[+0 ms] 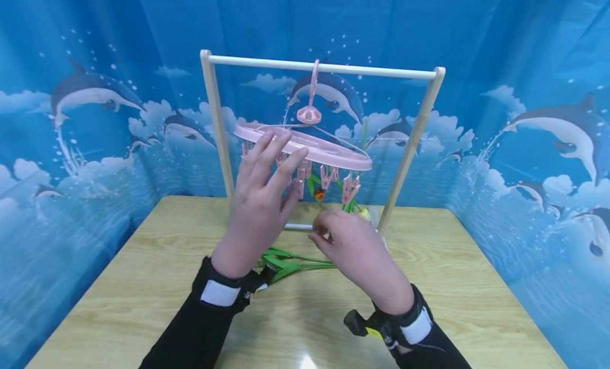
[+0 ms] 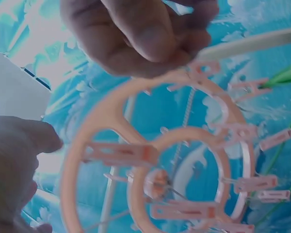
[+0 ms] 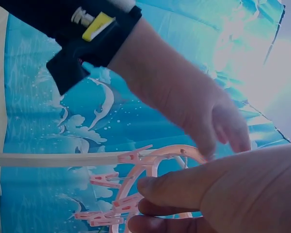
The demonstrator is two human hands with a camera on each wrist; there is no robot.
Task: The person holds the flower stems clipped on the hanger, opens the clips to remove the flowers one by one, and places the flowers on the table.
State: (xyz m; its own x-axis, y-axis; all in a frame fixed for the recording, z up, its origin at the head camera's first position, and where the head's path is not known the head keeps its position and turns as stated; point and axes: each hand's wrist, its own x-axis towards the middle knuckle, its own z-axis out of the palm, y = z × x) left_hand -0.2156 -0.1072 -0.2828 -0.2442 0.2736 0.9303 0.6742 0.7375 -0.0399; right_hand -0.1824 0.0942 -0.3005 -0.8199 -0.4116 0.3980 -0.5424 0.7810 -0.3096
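Note:
A round pink clip hanger (image 1: 329, 152) hangs tilted by its hook, with pink clips (image 1: 350, 189) dangling beneath. My left hand (image 1: 264, 194) is raised at the hanger's near left side, fingers spread and nearly straight, overlapping the rim. Lower and to the right, my right hand (image 1: 352, 247) is loosely bent, thumb close to the fingers; nothing shows between them. In the left wrist view my right hand (image 2: 140, 39) overlaps the ring's edge by a clip. Below the clips shows a red-orange tulip (image 1: 319, 195). Green stems and leaves (image 1: 286, 263) lie on the table, partly behind my hands.
A wooden frame with a white top bar (image 1: 371, 70) carries the hanger on the light wood table (image 1: 167, 305). A pale yellow flower (image 1: 364, 214) is near the frame's right leg, behind my right hand. Blue dolphin-print curtains (image 1: 538, 146) enclose the table.

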